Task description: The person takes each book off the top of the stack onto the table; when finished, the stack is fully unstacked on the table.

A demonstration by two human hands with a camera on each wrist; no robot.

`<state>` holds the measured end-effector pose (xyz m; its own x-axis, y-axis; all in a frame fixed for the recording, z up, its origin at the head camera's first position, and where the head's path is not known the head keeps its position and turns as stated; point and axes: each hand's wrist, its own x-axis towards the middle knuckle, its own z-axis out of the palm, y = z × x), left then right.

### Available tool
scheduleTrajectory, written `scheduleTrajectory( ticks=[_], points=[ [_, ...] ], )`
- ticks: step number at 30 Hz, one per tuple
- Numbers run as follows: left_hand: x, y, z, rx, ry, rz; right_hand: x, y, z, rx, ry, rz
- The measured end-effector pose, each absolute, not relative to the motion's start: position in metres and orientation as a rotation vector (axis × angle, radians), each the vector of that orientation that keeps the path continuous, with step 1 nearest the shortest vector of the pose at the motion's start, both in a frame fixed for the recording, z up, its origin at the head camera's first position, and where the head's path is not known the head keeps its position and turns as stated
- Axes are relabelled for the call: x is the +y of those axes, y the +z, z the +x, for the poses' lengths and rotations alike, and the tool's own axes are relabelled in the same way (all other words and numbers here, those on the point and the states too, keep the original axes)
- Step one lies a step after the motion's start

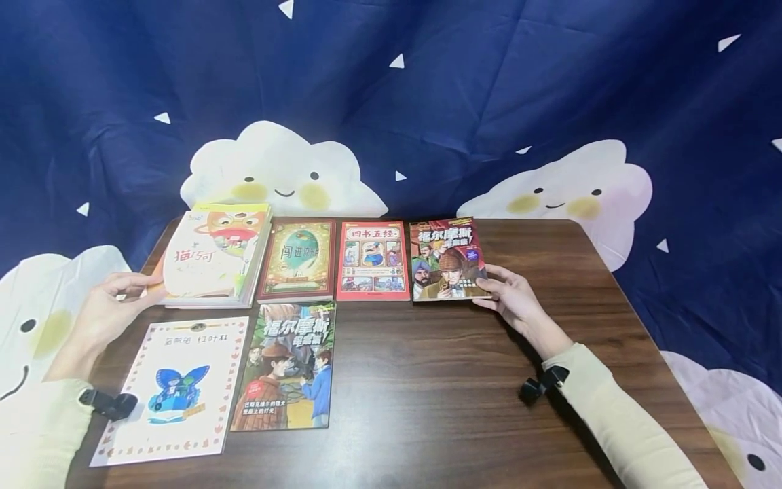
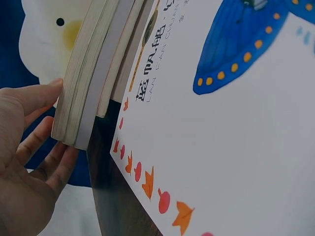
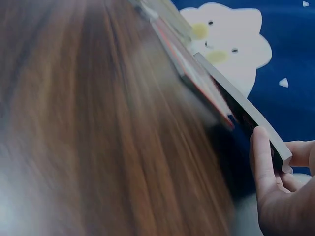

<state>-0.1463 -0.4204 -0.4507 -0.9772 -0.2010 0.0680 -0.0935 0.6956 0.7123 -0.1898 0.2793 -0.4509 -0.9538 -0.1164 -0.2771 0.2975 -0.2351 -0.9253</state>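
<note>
My left hand (image 1: 113, 305) is at the left edge of a stack of books (image 1: 210, 261) with a white picture-cover on top. In the left wrist view, the thumb of the left hand (image 2: 29, 152) lies on one side of the thick stack (image 2: 83, 83), fingers at its lower corner. At the row's right end, my right hand (image 1: 513, 299) holds a dark comic-style book (image 1: 449, 261) by its right edge. The right wrist view shows that book (image 3: 246, 113) pinched between thumb and fingers of the right hand (image 3: 285, 196), lifted at an angle.
Between the held books lie a green-gold book (image 1: 297, 261) and a red book (image 1: 374, 261). In front are a white butterfly-cover book (image 1: 177, 387) and another comic-style book (image 1: 287, 367). The brown wooden table (image 1: 427, 380) meets a blue cloud-patterned curtain (image 1: 427, 115) behind.
</note>
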Motion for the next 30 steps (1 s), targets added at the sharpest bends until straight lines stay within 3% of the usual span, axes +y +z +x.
scheduleTrajectory(
  ticks=[19,30],
  points=[
    [-0.421,-0.452,-0.147,-2.761,-1.141,0.240,0.276,-0.461,-0.233,1.912,-2.093,0.247],
    [-0.420,-0.451,-0.146,-2.772,-1.138,0.256,0.285,-0.455,-0.241,2.444,-1.681,0.180]
  ],
)
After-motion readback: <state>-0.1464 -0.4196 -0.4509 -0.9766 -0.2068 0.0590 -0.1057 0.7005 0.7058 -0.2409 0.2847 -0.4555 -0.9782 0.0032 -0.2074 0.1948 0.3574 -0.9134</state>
